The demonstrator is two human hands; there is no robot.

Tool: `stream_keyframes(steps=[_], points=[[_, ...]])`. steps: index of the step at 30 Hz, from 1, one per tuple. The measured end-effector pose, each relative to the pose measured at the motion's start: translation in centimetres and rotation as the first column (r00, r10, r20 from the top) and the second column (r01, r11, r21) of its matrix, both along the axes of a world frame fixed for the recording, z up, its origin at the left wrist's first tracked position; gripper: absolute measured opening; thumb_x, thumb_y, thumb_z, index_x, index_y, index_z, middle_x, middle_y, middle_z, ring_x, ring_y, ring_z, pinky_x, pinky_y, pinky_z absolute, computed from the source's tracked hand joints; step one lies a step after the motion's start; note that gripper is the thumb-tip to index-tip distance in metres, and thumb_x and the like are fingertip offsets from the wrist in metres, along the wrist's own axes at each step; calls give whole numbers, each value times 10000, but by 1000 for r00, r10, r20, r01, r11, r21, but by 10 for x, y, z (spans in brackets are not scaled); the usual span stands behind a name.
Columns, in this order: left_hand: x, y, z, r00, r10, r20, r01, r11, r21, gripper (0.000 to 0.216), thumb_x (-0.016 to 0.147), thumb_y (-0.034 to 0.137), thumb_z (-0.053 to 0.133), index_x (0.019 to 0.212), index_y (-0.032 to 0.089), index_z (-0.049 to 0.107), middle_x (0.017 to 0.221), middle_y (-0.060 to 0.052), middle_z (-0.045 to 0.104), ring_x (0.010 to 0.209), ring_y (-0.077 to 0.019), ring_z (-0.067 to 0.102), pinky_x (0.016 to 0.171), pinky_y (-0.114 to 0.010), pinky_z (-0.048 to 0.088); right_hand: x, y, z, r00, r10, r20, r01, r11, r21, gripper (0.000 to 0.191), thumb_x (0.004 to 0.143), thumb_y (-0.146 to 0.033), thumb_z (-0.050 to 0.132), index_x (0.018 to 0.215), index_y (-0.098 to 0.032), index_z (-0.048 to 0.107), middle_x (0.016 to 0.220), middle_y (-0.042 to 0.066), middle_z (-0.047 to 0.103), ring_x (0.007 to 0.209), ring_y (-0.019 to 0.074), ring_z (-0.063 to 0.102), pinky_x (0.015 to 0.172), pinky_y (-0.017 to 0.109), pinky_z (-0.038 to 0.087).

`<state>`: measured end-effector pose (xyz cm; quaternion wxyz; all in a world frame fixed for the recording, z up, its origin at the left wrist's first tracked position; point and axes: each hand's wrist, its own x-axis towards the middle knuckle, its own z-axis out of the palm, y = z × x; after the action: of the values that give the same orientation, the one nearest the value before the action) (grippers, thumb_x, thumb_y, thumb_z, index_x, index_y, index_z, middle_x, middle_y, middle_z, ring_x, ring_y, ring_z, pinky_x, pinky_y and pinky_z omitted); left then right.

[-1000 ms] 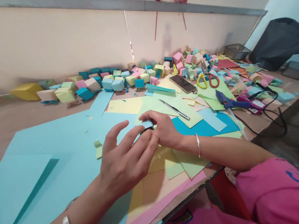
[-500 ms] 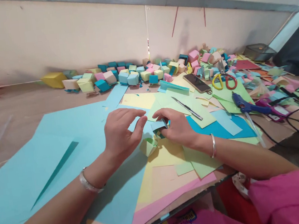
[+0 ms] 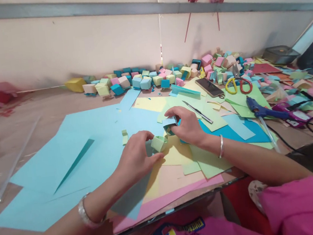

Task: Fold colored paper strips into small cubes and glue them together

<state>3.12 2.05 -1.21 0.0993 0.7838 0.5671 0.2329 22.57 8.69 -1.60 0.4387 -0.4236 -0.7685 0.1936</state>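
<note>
Wooden counter (image 3: pixel 18 122) against a pale wall, strewn with coloured paper; seen from the head view only.

Near the middle, over a large light-blue paper sheet (image 3: pixel 92 147) and yellow and pink sheets: left hand (image 3: pixel 138 159) curled, fingertips closed on a small light-green folded paper piece (image 3: pixel 157 143) just off the sheets. Just beside it, right hand (image 3: pixel 187 127) pinched shut around a small light-blue folded paper piece (image 3: pixel 170 122), thumb beneath, fingers over the top.

Judged as mid-assembly: two folded pieces brought close, apparently not yet joined. Calls next for lining up open edges and a steady pinch on both.

Green piece boxy, no clear long axis, one corner turned toward the right hand. Blue piece wider than tall, long axis roughly left to right, free end facing the green one; finer folds hidden by fingers.

Behind the hands: silver craft knife (image 3: pixel 199 111), dark smartphone (image 3: pixel 211 87), yellow-and-red-handled scissors (image 3: pixel 234 84), blue glue gun (image 3: pixel 260 109), and a row of small coloured paper cubes (image 3: pixel 141 82) along the wall.
</note>
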Motion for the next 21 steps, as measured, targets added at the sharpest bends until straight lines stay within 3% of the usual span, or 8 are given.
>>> stream_keyframes(steps=[4,9,16,21], points=[[6,-9,-2,985,23,170,-18,999,-32,248,740,234,676,949,201,546,960,-56,673,777,-203,663,680,-369,552,1,-4,-4,1000,8,-30,-7,999,33,323,639,-41,508,893,-212,607,912,33,652,857,202,584,759,327,465],[16,-14,-4,855,-3,519,83,988,-132,214,768,177,626,940,209,504,916,-41,680,854,-196,702,737,-353,600,5,-4,-10,999,14,-42,-10,996,87,336,648,-28,488,914,-202,600,931,54,643,876,212,578,779,335,463],[30,-22,-2,757,73,650,155,945,-287,256,766,218,646,955,203,473,931,-48,654,908,-234,694,708,-351,591,3,-6,-13,999,38,-2,-37,986,160,362,627,-18,474,928,-191,578,949,67,619,941,223,560,834,351,463],[25,-20,-6,707,81,702,199,931,-308,303,774,238,672,967,210,440,854,15,600,772,-151,653,697,-295,549,-2,-11,-13,998,41,56,-54,969,240,381,643,-13,465,971,-173,573,974,91,606,973,236,555,848,362,471]])
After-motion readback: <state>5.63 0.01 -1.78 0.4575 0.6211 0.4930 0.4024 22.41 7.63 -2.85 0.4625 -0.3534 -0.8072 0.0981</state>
